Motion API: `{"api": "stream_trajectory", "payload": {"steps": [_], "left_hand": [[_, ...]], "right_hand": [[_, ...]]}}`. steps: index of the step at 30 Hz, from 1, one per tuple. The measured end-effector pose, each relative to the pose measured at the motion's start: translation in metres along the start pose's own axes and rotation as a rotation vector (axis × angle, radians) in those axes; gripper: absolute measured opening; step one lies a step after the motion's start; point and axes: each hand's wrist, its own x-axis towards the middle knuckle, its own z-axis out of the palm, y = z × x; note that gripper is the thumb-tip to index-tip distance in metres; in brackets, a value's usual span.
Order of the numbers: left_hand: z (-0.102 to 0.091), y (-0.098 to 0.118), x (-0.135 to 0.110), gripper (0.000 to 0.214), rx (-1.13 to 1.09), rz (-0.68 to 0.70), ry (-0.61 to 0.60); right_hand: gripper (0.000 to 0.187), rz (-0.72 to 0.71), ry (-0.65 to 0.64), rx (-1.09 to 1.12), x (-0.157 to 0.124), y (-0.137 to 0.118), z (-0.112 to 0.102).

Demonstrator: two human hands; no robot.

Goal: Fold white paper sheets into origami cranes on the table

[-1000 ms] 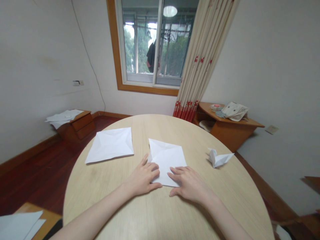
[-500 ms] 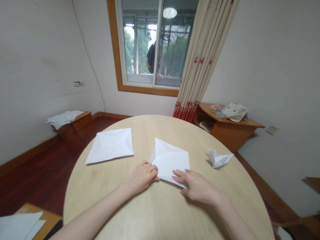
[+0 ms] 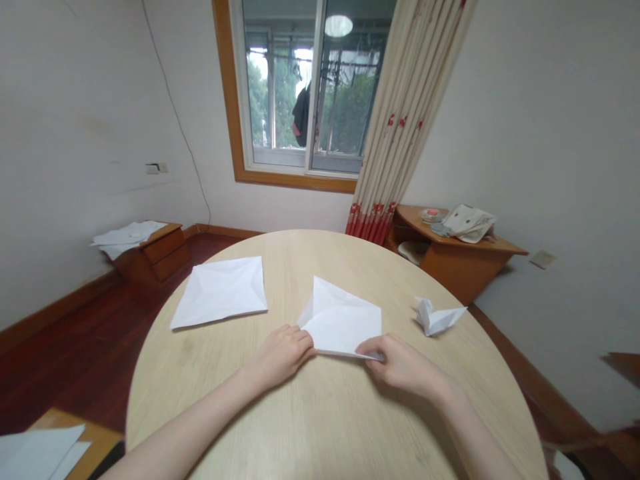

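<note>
A white sheet of paper (image 3: pixel 343 323), with one creased corner pointing away from me, lies on the round wooden table (image 3: pixel 320 427). My left hand (image 3: pixel 287 353) is closed on its near left edge, the fingers curled over the paper. At the near right corner, my right hand (image 3: pixel 395 360) pinches the paper between thumb and fingers, and that edge is lifted slightly. Right of the sheet stands a folded white paper bird (image 3: pixel 437 318). On the left lies a stack of creased white paper squares (image 3: pixel 223 291), apart from both hands.
Behind the table, a wooden corner desk (image 3: pixel 460 267) carries a cloth bag (image 3: pixel 470 222). A small drawer cabinet (image 3: pixel 160 253) at the left holds loose papers (image 3: pixel 131 235). More white sheets (image 3: pixel 37 450) lie at the lower left. A patterned curtain (image 3: pixel 400 133) hangs beside the window.
My right hand has gone from lying spread on the sheet to pinching its near right corner. The near edge has come up and the sheet has turned slightly. My left hand stays nearly in place.
</note>
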Motion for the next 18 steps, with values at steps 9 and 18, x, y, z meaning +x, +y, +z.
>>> {"api": "stream_trajectory", "payload": {"steps": [9, 18], "left_hand": [[-0.001, 0.007, 0.001, 0.019, -0.041, 0.022, 0.024], [-0.007, 0.015, 0.001, 0.009, -0.183, 0.009, -0.017]], "right_hand": [[0.013, 0.009, 0.108, 0.055, 0.012, 0.006, -0.005], [0.026, 0.122, 0.306, 0.099, 0.023, 0.011, 0.008]]}}
